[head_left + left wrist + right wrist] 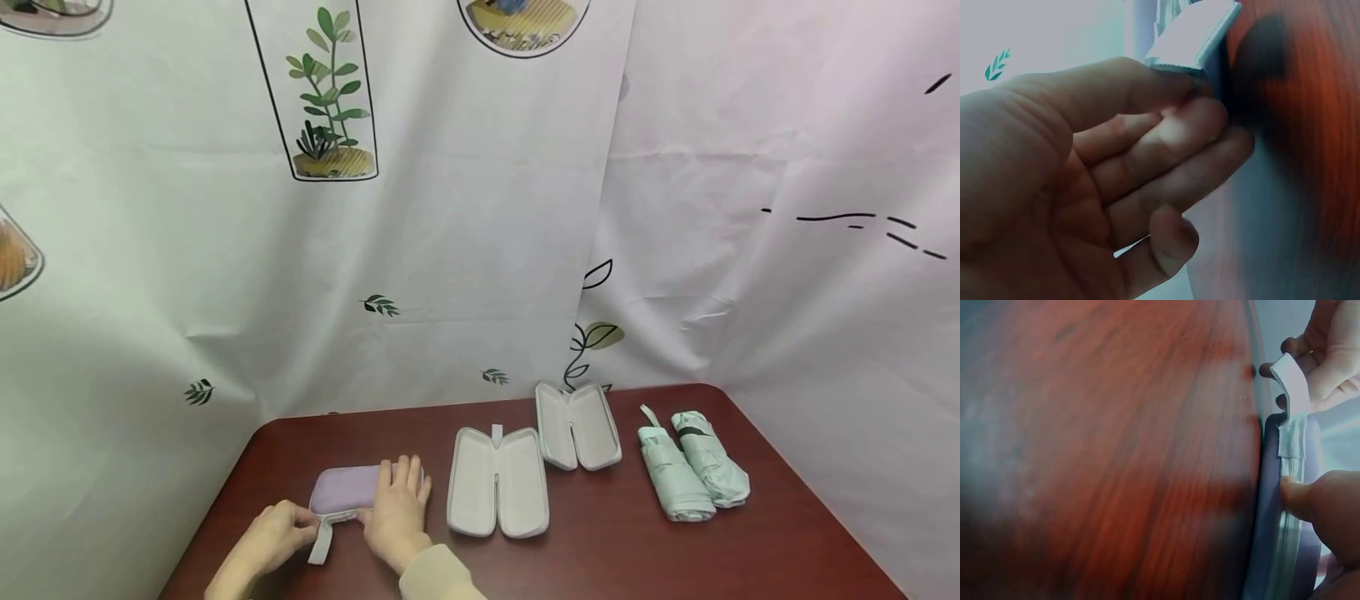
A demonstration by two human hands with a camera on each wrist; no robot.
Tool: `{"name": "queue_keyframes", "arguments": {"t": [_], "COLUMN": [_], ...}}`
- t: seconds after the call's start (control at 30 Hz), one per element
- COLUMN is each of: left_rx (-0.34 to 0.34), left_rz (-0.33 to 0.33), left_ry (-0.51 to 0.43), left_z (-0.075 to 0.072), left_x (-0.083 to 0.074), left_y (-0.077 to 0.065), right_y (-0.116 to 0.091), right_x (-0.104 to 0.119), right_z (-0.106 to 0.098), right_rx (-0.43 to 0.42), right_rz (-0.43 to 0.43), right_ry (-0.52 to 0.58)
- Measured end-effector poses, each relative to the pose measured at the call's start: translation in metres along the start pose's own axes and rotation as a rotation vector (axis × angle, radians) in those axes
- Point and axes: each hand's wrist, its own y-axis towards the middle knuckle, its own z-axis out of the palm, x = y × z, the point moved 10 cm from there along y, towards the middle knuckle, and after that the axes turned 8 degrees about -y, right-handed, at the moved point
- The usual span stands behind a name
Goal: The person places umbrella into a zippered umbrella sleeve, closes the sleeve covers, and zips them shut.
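Note:
A purple zip case (pixel 343 490) lies closed at the left of the table, a pale strap (pixel 321 542) sticking out from its near left corner. My right hand (pixel 399 508) holds the case's right part, fingers spread over the top. Its thumb (pixel 1300 499) presses the zipper (pixel 1290 531) along the near side. At the left corner, my left hand (pixel 272 537) pinches the zipper pull with thumb and forefinger, close beside the strap. The fingertips hide most of the pull. In the left wrist view the strap (pixel 1194 34) stands just past the pinching fingers.
Two white-lined cases stand unfolded right of my right hand, a nearer one (pixel 471 483) and a farther one (pixel 596 425). Two folded mint umbrellas (pixel 675 475) (pixel 712 462) lie at the right of the dark red table (pixel 600 550). A printed curtain (pixel 480 233) hangs behind.

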Motion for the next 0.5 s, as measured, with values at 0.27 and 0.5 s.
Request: {"name": "queue_keyframes", "arguments": {"t": [0.27,0.5], "left_rx": [-0.040,-0.070], "left_rz": [-0.090,-0.136], "left_ry": [-0.068,-0.157], "left_z": [0.001,0.006], "left_x": [0.010,0.016], "left_y": [0.004,0.010], "right_y": [-0.005,-0.015], "right_x": [-0.003,-0.006], "right_z": [-0.011,-0.022], "right_rx": [0.055,0.057], "right_rz": [-0.029,-0.045], "right_ry": [0.059,0.103]}}
